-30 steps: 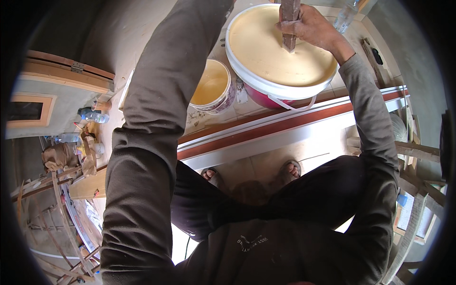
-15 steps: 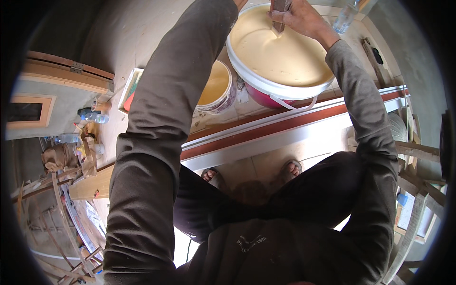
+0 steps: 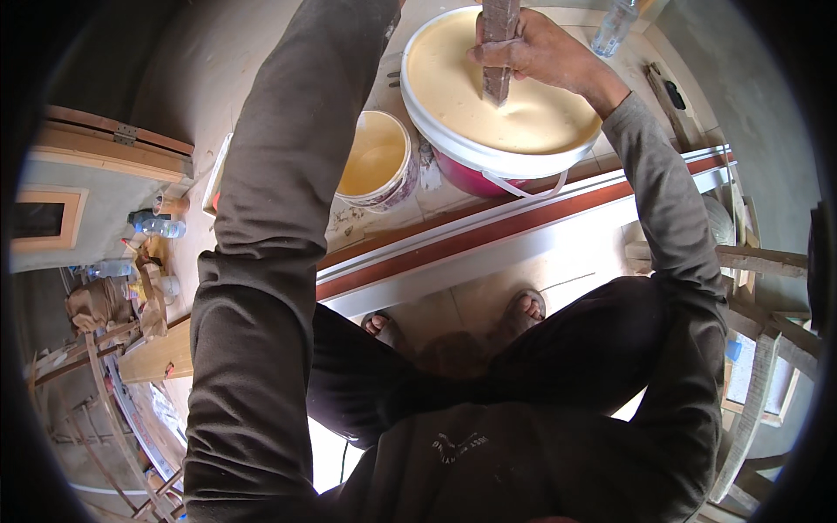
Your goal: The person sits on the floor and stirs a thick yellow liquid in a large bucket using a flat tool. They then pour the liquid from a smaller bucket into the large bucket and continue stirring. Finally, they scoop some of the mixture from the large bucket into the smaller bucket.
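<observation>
My right hand [image 3: 554, 57] is closed around a flat wooden stick [image 3: 499, 85], which stands nearly upright. Its lower end dips into thick cream-coloured paint [image 3: 453, 83]. The paint fills a large pink bucket [image 3: 471, 177] with a white rim almost to the top. Over to the left, my left arm [image 3: 288, 157] reaches past the upper edge of the picture, so that hand is out of sight. A smaller white bucket [image 3: 394, 192] stands beside the large one, with the same cream colour inside.
A long white and red-brown frame piece [image 3: 488, 235] lies between my feet and the buckets. One clear plastic bottle [image 3: 615, 26] stands behind the large bucket. Bottles and a brown bag [image 3: 96, 301] lie at the left, and wooden poles [image 3: 763, 260] at the right.
The stick's lower end has come nearer to me in the paint, and more of the stick shows. My left arm has shifted left. The whole view has shifted slightly.
</observation>
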`<state>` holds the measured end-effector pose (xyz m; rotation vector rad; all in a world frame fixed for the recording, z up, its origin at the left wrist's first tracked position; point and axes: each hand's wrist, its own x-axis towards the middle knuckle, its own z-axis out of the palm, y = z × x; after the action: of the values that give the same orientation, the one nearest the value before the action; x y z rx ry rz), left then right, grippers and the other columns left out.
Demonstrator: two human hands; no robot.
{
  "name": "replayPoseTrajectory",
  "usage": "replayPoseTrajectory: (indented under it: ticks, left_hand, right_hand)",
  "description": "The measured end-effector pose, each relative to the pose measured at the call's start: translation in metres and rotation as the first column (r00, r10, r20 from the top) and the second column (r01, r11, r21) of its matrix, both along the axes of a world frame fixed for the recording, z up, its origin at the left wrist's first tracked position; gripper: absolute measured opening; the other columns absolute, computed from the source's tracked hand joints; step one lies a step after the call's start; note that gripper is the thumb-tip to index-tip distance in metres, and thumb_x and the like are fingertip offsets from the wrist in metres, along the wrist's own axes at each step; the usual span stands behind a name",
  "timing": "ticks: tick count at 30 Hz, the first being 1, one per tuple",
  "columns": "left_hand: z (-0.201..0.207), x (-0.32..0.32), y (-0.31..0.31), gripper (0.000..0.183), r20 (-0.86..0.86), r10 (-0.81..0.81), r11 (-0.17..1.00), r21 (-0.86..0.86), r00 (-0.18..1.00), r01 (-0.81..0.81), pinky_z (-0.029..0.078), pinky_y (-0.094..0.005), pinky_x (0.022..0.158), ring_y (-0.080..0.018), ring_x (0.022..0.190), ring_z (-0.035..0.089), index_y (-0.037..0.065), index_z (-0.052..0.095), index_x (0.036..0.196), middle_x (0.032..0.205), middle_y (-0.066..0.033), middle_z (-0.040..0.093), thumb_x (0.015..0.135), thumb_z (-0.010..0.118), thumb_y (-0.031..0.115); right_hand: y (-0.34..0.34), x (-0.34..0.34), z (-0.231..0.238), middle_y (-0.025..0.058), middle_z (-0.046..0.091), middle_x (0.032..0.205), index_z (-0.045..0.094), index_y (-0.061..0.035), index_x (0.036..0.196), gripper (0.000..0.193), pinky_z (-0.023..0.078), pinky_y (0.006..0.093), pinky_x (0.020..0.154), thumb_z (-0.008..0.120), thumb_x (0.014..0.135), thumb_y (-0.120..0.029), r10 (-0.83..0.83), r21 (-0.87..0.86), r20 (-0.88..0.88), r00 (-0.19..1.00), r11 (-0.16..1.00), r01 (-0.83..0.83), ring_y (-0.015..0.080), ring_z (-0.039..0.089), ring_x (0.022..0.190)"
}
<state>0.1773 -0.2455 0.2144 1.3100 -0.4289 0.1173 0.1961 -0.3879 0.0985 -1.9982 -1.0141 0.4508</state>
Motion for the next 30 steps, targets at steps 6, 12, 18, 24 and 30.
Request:
replayPoseTrajectory:
  ticks: [6, 12, 18, 24, 30]
  left_hand:
    - [-0.004, 0.0, -0.004, 0.028, 0.212, 0.034, 0.993, 0.101, 0.977, -0.057, 0.035, -0.0283, 0.038, -0.0111, 0.039, 0.041, 0.009, 0.05, 0.072, 0.051, 0.0019, 0.042, 0.093, 0.056, 0.025]
    - [-0.019, 0.025, -0.026, 0.028, 0.276, 0.003, 0.999, 0.043, 0.961, -0.016, 0.036, -0.0274, 0.037, -0.0108, 0.037, 0.04, 0.007, 0.051, 0.07, 0.05, 0.0015, 0.041, 0.092, 0.058, 0.025]
    - [-0.014, 0.042, -0.032, 0.028, 0.174, -0.131, 0.991, -0.008, 0.976, 0.134, 0.036, -0.0299, 0.037, -0.0138, 0.037, 0.041, 0.008, 0.05, 0.07, 0.05, -0.0004, 0.042, 0.093, 0.055, 0.023]
    - [0.0, 0.028, -0.051, 0.025, 0.049, -0.111, 0.993, 0.045, 0.993, 0.109, 0.039, -0.0309, 0.039, -0.0149, 0.04, 0.045, 0.008, 0.05, 0.073, 0.052, 0.0, 0.043, 0.093, 0.052, 0.023]
    - [0.008, -0.008, -0.057, 0.056, 0.266, -0.178, 0.911, 0.41, 0.947, 0.056, 0.05, -0.0299, 0.051, -0.0157, 0.053, 0.057, 0.002, 0.06, 0.097, 0.061, -0.0024, 0.053, 0.091, 0.061, 0.058]
  right_hand:
    - [0.014, 0.015, -0.013, 0.0094, 0.066, 0.083, 0.064, -0.0025, 0.091, 0.021, 0.052, 0.0356, 0.075, 0.069, 0.084, -0.022, -0.006, 0.137, 0.235, 0.972, 0.99, -0.026, 0.0207, 0.063, 0.08]
    - [-0.004, 0.058, -0.024, 0.0098, 0.066, 0.079, 0.063, -0.0028, 0.087, 0.019, 0.052, 0.0357, 0.073, 0.065, 0.083, -0.021, -0.048, 0.102, 0.321, 0.946, 0.995, 0.016, 0.0213, 0.064, 0.078]
    - [-0.032, 0.068, -0.019, 0.0108, 0.069, 0.081, 0.066, -0.0028, 0.094, 0.021, 0.053, 0.0349, 0.07, 0.065, 0.084, -0.021, -0.15, 0.037, 0.487, 0.861, 0.988, 0.151, 0.0223, 0.066, 0.075]
    - [-0.044, 0.041, -0.025, 0.0048, 0.064, 0.085, 0.064, -0.0069, 0.103, 0.034, 0.049, 0.03, 0.064, 0.069, 0.086, -0.036, -0.218, 0.026, 0.205, 0.954, 0.976, 0.217, 0.0144, 0.057, 0.072]
    - [-0.042, -0.006, -0.012, 0.0045, 0.067, 0.084, 0.066, -0.0044, 0.095, 0.028, 0.048, 0.0276, 0.064, 0.072, 0.088, -0.031, -0.192, 0.123, 0.046, 0.98, 0.975, 0.185, 0.0114, 0.06, 0.073]
